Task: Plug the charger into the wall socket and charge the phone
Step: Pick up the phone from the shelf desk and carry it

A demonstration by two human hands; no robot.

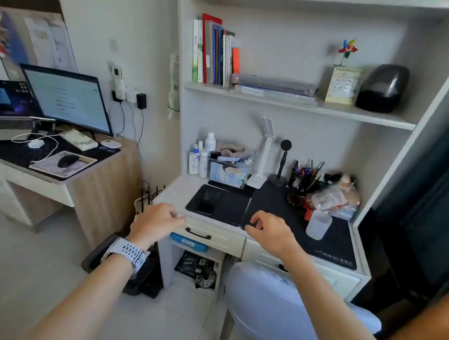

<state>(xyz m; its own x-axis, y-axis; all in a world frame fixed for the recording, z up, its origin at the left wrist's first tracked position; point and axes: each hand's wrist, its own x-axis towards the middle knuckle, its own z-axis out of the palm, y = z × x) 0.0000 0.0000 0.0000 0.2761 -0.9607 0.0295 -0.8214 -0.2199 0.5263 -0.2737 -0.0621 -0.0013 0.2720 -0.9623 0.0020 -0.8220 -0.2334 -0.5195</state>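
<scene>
A black phone [209, 201] lies flat on a dark pad [231, 207] on the white desk [175, 190]. My left hand [155, 221], with a white watch on the wrist, hovers at the desk's front left edge, fingers loosely curled and holding nothing. My right hand [269, 230] hovers at the front edge of the black desk mat [289, 215], fingers curled, with nothing visible in them. On the wall to the left, a white socket strip [129, 93] carries a black adapter [141, 101] and another black plug [116, 96] with cables hanging down.
A drawer with a black handle [198, 234] sits under the desk edge. A frosted cup [318, 224], pen holder [303, 178], microphone stand [281, 162] and a clear organiser [226, 170] crowd the desk. A pale chair [283, 305] stands in front. Monitor [67, 97] and keyboard [79, 139] are on the left desk.
</scene>
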